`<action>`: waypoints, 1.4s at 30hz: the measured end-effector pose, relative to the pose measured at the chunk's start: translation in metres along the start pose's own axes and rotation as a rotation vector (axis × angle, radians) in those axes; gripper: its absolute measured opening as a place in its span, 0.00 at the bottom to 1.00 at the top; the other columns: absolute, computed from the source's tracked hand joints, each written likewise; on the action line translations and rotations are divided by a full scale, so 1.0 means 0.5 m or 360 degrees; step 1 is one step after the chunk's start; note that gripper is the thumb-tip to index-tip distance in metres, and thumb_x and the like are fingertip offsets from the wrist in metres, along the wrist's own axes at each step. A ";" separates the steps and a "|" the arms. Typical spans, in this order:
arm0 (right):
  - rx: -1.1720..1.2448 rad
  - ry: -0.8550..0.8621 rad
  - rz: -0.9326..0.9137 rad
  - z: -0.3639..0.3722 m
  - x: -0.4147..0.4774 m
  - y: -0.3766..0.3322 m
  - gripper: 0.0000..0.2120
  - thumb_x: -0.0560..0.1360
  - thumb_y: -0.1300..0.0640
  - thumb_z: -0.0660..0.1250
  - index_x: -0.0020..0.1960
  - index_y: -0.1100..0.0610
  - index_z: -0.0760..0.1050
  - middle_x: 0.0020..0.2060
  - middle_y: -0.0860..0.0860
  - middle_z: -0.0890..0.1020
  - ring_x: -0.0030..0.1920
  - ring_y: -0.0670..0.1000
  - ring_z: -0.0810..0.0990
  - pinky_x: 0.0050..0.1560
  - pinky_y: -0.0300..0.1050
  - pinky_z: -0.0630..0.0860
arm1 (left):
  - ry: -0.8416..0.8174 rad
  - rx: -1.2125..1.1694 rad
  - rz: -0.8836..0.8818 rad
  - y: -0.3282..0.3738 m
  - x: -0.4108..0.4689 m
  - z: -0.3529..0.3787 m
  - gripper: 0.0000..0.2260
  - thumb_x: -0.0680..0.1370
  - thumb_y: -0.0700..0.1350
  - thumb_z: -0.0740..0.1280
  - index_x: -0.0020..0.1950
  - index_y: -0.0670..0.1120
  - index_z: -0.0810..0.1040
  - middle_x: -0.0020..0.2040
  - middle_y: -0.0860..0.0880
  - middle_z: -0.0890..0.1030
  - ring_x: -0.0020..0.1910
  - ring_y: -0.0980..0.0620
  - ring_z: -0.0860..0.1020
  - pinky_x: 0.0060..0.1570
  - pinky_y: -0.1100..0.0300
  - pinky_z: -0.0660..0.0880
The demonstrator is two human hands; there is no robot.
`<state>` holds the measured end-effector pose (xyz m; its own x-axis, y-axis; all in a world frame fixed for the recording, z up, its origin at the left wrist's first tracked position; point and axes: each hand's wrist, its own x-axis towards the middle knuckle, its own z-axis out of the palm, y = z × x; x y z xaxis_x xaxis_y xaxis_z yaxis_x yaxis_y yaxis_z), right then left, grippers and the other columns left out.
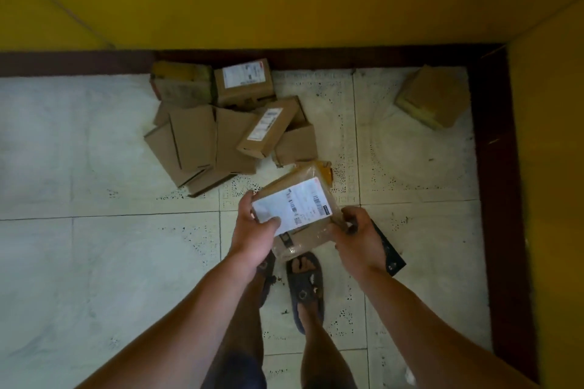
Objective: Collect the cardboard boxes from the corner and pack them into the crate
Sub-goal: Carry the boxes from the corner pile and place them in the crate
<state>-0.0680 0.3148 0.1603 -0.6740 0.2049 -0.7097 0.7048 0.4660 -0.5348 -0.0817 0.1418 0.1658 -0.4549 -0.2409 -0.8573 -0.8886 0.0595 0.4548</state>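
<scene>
Cardboard box [297, 208], white-labelled, is held above the feet: the left hand [252, 230] has its fingers clamped on the 9 o'clock edge, the right hand [360, 240] on the 3 o'clock edge. A dark flat object [390, 249] under the right hand is perhaps held too. On the floor [94, 167], a pile of boxes [221, 123] lies at 11 o'clock and a lone box [433, 98] at 2 o'clock.

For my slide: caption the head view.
Left hand and right hand hold a labelled box; more boxes lie piled by the wall.

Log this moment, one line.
left hand: grips labelled box | right hand: grips it too | box pile: on floor | crate: unseen
</scene>
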 end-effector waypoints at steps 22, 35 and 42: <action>-0.0441 -0.0514 -0.0579 0.419 -0.499 -0.450 0.07 0.72 0.46 0.69 0.39 0.33 0.79 0.39 0.40 0.84 0.44 0.47 0.82 0.48 0.51 0.81 | 0.0614 -0.1026 0.0343 -0.161 -0.366 -0.710 0.19 0.77 0.37 0.65 0.66 0.51 0.74 0.55 0.53 0.80 0.56 0.53 0.76 0.35 0.75 0.73; -0.0484 -0.0750 -0.0748 0.903 -0.769 -0.658 0.07 0.75 0.49 0.68 0.52 0.43 0.81 0.40 0.44 0.84 0.43 0.47 0.82 0.49 0.47 0.80 | 0.0845 -0.1310 0.0365 -0.350 -0.396 -1.248 0.14 0.77 0.35 0.66 0.61 0.45 0.78 0.56 0.49 0.81 0.46 0.60 0.79 0.37 0.78 0.72; -0.0408 -0.0850 -0.0755 1.177 -0.803 -0.797 0.07 0.76 0.51 0.67 0.50 0.40 0.79 0.41 0.42 0.84 0.45 0.47 0.82 0.49 0.45 0.81 | 0.0880 -0.1251 0.0316 -0.352 -0.319 -1.539 0.16 0.78 0.34 0.64 0.63 0.47 0.77 0.54 0.52 0.80 0.52 0.55 0.76 0.43 0.73 0.71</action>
<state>0.0518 -0.4597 0.3884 -0.6475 -0.4815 -0.5907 0.2486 0.5993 -0.7610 0.1922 -0.5756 0.4082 -0.3223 -0.7279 -0.6052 -0.4156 -0.4656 0.7813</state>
